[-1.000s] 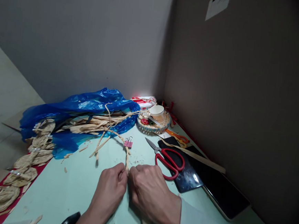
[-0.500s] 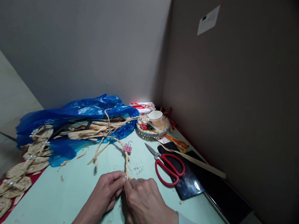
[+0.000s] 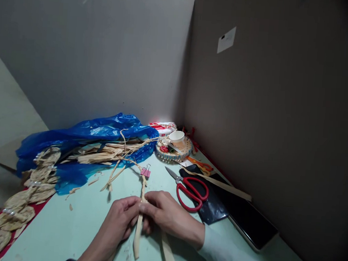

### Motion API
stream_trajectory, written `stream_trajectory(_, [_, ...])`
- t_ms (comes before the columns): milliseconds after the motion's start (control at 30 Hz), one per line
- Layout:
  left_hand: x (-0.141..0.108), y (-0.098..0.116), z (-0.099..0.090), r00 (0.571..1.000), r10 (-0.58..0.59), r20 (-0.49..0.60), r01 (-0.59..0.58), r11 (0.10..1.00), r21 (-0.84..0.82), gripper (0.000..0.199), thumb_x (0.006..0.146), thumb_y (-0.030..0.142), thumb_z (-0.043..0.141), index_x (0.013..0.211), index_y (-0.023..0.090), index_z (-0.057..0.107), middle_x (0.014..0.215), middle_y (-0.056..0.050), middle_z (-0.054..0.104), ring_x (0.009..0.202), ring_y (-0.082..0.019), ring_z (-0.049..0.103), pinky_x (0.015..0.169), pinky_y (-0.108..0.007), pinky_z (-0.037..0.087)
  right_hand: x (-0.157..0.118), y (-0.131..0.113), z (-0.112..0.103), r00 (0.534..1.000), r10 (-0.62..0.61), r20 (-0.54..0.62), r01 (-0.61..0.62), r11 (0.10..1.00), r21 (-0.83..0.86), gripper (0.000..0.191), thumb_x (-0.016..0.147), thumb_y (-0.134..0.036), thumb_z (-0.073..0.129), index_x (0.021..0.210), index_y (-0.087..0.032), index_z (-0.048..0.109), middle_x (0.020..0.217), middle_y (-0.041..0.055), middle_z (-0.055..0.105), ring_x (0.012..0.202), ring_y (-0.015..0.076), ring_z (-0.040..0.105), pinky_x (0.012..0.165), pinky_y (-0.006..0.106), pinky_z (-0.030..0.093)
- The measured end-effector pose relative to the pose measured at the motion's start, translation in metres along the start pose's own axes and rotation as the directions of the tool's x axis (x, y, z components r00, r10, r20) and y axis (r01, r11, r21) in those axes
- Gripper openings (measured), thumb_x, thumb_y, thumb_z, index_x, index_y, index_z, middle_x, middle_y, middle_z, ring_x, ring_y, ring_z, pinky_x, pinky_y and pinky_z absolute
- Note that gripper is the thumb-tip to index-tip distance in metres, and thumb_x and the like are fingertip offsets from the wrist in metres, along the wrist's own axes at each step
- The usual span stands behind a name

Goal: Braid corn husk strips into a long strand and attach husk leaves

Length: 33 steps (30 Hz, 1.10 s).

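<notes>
A braided cord of pale dried fibre (image 3: 143, 187) runs toward me from a pink binder clip (image 3: 145, 172). My left hand (image 3: 122, 215) pinches its near end between thumb and fingers. From the other side my right hand (image 3: 164, 214) closes on the same spot, its thumb and fingertips meeting the left ones. One flat fibre strip (image 3: 137, 237) hangs down from between the hands. Another wider strip (image 3: 168, 252) comes out below my right hand toward the front edge. Some fingertips are hidden behind the thumbs.
Red-handled scissors (image 3: 191, 190) lie right of the hands, partly over a dark phone-like slab (image 3: 251, 223). A blue plastic bag (image 3: 86, 129) with loose fibre strips is at the back left. A woven round basket lid (image 3: 172, 156) carries a paper cup (image 3: 177, 138). Braided rosettes (image 3: 20, 199) line the left edge.
My right hand has turned from knuckles-up to a side-on pinch, moving slightly up along the cord. Two fibre strips now show below the hands. The view has shifted slightly.
</notes>
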<state>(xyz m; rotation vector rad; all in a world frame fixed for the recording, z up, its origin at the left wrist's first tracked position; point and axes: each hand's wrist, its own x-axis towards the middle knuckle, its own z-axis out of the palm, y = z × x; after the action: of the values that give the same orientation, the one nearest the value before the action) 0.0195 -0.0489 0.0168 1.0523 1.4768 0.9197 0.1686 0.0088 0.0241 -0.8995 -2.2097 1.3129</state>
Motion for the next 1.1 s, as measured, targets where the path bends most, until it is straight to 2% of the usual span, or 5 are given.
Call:
stream_trajectory(267, [0.002,-0.004,-0.003,0.963,0.258,-0.073,-0.217,0.912,0.347,0.034,0.076,0.043,0.055,0.053,0.021,0.042,0.054,0.006,0.038,0.057,-0.014,0.035,0.054,-0.025,0.024,0.003,0.012,0.003,0.999,-0.044,-0.030,0.043,0.999,-0.029,0.028,0.082,-0.013,0.050,0.055,-0.017,0.047,0.053,-0.0038,0.048,0.057,0.0106,0.044,0.057,0.023,0.028])
stream_trajectory(500, [-0.004,0.001,-0.001,0.953,0.303,-0.022,-0.245,0.807,0.537,0.030,0.082,0.037,0.043,0.060,0.020,0.053,0.058,0.003,0.049,0.061,-0.018,0.045,0.059,-0.028,0.031,0.002,0.012,0.013,0.988,0.008,-0.157,-0.002,0.999,0.041,0.028,0.081,-0.017,0.049,0.055,-0.014,0.060,0.052,-0.0011,0.055,0.054,0.0108,0.048,0.055,0.022,0.033])
stream_trajectory(667, [-0.009,0.003,-0.001,0.937,0.338,-0.091,-0.194,0.717,0.670,0.031,0.084,0.034,0.043,0.059,0.020,0.052,0.057,0.001,0.054,0.061,-0.019,0.051,0.058,-0.027,0.034,0.001,0.011,0.017,0.969,0.043,-0.244,-0.030,0.998,0.057,0.024,0.077,-0.018,0.053,0.059,-0.013,0.067,0.052,0.0007,0.059,0.051,0.0113,0.047,0.051,0.024,0.029])
stream_trajectory(800, [-0.017,-0.001,0.012,0.892,0.438,-0.112,-0.187,0.583,0.791,0.034,0.090,0.028,0.035,0.063,0.020,0.053,0.061,-0.003,0.059,0.061,-0.021,0.055,0.060,-0.030,0.036,0.000,0.012,0.019,0.961,0.053,-0.273,-0.025,0.994,0.106,0.023,0.075,-0.016,0.054,0.053,-0.014,0.060,0.049,-0.0016,0.051,0.052,0.0106,0.043,0.051,0.025,0.026])
stream_trajectory(1100, [-0.022,-0.019,0.034,0.831,0.551,0.070,-0.260,0.275,0.926,0.040,0.084,0.005,0.031,0.090,0.011,0.070,0.078,-0.016,0.069,0.070,-0.031,0.065,0.059,-0.037,0.039,0.001,0.016,0.015,0.986,0.122,-0.114,-0.073,0.930,0.360,0.031,0.076,-0.024,0.055,0.049,-0.017,0.044,0.044,-0.0065,0.034,0.043,0.0065,0.026,0.044,0.023,0.019])
